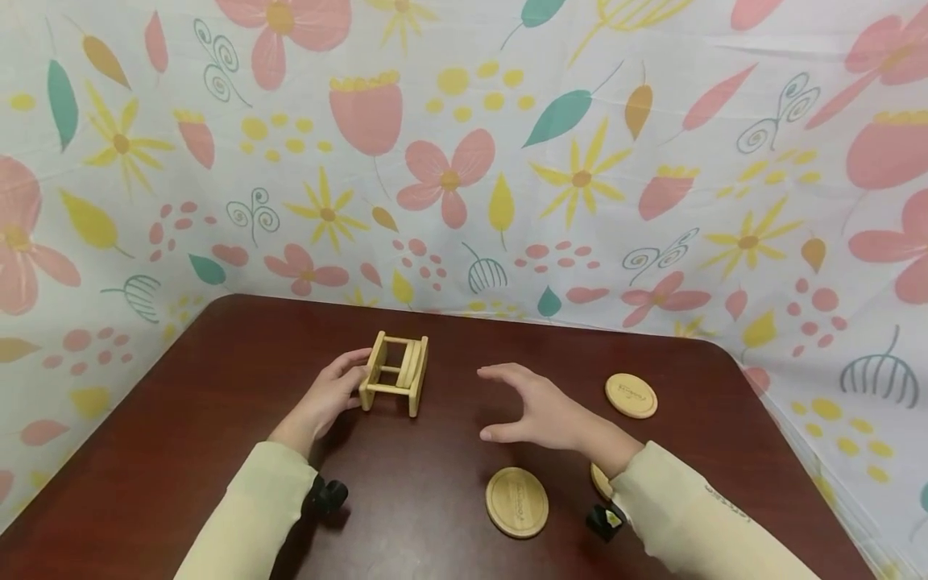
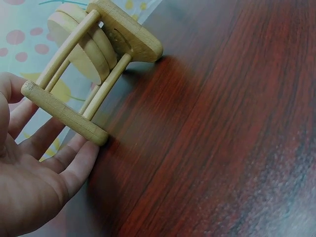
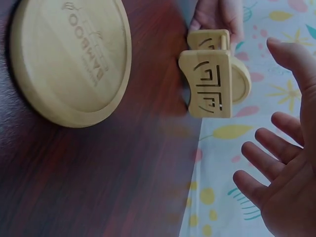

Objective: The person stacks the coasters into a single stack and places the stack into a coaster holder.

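Note:
A small bamboo coaster holder [image 1: 387,390] stands on the table with two round coasters [image 1: 411,364] upright inside, against its right end panel. My left hand [image 1: 335,391] holds the holder by its left panel; in the left wrist view its fingers [image 2: 81,165] lie along the outer face and lower edge. To the right, my right hand [image 1: 540,409] hovers with thumb and fingers spread and nothing between them. One loose coaster [image 1: 517,503] lies below it, and another [image 1: 631,395] lies farther right. A third coaster [image 1: 600,482] is partly hidden under the right forearm.
The dark red-brown wooden table [image 1: 406,507] has rounded back corners. A white curtain [image 1: 464,225] with printed flowers and leaves hangs behind it and along the sides. Black wrist mounts [image 1: 329,495] sit at both cuffs.

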`<action>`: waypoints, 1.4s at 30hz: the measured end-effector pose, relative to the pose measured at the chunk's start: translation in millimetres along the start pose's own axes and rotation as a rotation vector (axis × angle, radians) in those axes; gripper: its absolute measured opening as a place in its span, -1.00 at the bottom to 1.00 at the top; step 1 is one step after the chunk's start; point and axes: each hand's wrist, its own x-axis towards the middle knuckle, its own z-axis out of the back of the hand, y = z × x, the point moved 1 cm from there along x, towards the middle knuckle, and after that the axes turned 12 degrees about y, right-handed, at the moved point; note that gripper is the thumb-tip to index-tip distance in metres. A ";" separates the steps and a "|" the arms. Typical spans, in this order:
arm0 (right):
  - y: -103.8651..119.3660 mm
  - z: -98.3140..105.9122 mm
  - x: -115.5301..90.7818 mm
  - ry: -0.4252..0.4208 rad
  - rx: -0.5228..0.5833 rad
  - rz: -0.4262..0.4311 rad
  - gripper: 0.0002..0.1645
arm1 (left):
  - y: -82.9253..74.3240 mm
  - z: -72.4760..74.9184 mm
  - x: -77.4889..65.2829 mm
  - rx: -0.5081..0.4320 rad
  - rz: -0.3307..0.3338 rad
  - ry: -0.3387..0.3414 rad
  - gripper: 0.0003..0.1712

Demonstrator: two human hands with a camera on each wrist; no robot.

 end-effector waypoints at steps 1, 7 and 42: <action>-0.3 0.6 -1.7 -0.002 -0.007 0.002 -0.08 | -0.6 -0.1 0.5 0.000 0.000 0.000 -0.47; -2.9 -0.9 -11.6 0.003 -0.031 0.013 -0.09 | -1.9 0.3 1.1 -0.013 0.000 0.003 -0.47; -17.5 -37.7 -52.5 0.071 -0.133 0.049 -0.04 | -0.8 -1.3 -0.3 -0.017 -0.003 0.019 -0.46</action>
